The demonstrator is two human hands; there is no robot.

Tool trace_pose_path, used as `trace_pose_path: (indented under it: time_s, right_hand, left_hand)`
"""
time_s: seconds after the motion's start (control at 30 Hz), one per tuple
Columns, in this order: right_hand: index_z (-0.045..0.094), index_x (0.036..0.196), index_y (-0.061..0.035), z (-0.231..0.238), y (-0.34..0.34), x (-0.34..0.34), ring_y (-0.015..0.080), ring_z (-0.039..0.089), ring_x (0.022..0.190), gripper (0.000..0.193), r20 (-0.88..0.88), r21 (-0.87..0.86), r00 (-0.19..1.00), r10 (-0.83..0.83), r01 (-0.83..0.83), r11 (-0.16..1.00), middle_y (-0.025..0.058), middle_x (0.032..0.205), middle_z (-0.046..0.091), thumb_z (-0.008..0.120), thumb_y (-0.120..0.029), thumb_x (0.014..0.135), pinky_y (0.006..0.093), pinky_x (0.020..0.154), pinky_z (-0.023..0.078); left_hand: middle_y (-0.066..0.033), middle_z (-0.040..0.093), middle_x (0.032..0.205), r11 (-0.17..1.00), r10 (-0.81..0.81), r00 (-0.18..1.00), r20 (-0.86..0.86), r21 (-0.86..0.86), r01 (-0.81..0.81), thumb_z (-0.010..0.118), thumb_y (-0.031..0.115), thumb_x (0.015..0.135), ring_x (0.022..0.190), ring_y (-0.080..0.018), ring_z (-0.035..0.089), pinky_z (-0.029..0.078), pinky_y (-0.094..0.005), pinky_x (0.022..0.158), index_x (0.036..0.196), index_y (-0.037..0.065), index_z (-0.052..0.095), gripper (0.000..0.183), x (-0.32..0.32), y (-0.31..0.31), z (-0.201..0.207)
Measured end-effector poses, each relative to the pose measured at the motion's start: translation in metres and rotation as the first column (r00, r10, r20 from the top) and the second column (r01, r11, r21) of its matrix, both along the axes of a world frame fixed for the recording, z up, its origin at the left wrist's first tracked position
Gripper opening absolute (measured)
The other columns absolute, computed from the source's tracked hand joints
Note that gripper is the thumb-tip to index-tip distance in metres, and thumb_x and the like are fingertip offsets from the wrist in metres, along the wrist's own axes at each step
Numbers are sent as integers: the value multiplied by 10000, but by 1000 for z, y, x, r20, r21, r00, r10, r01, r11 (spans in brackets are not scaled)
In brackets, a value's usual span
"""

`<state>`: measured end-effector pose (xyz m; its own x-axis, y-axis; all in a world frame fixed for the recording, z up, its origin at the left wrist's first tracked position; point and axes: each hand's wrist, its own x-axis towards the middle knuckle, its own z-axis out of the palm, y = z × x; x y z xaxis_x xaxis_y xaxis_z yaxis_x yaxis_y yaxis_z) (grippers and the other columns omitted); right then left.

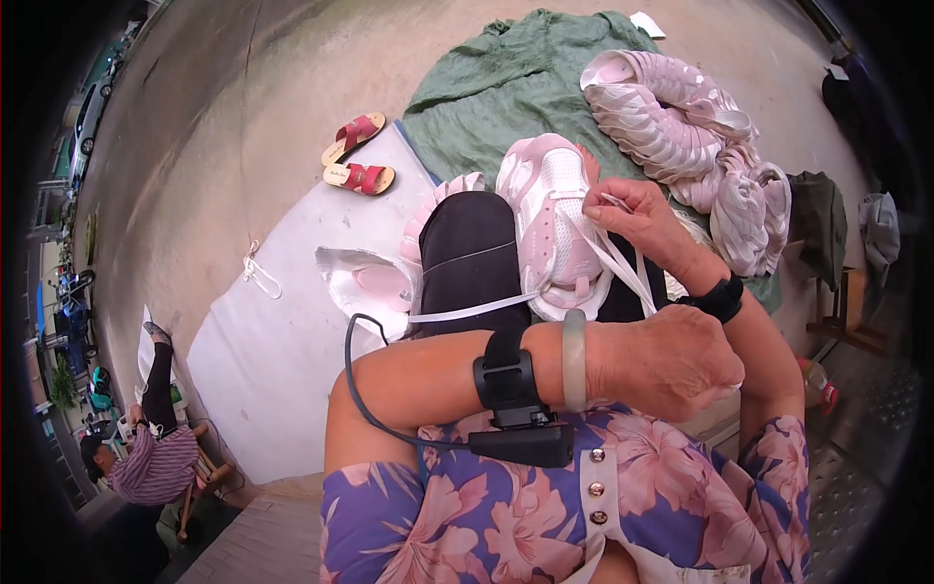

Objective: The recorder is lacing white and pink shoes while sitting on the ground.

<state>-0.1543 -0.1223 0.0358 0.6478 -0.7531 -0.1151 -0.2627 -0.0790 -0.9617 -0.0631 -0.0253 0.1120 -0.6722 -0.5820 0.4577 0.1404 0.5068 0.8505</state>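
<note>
Pink mesh lace-up shoe (556,219) rests on a black-clad knee, right hand (632,219) pinching its white lace (623,268), left hand (666,365) just below, apparently fisted around that lace.

Right hand (637,222) pinching, left hand (671,360) fisted.

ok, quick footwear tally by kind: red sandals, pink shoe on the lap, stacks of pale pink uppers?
Red sandals: 2, on the ground
Pink shoe on the lap, right hand at its white lace: 1
Stacks of pale pink uppers: 2; pieces too packed to count
Total: 5
</note>
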Motion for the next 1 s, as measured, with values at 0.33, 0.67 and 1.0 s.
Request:
trace_pose_path:
  time_s: [0.33,0.67,1.0]
  right_hand:
    - [564,842,-46,3,-9,13,26,410,552,201,-77,-167,996,-44,31,985,-67,622,452,657,-223,815,192,515,344]
    - [486,1149,-30,-3,45,-12,153,510,854,340,-39,246,996,-82,89,965,65,917,597,585,-149,847,257,761,418]
    - [547,942,-39,38,42,-11,104,541,748,120,-88,-245,986,142,-160,956,50,814,582,572,-122,860,230,665,448]
  left_hand:
    - [-160,490,544,1000,-27,996,84,-1,27,561,111,714,565,-377,526,388,-452,516,612,33,468,159,-2,1,-1]
    - [-186,506,560,989,138,962,-238,85,-121,579,108,703,583,-389,549,419,-454,539,637,42,518,111,-11,-22,9]
    - [-118,469,600,998,58,990,-125,-22,-61,596,75,737,631,-330,514,390,-407,544,680,32,491,126,14,-3,15]
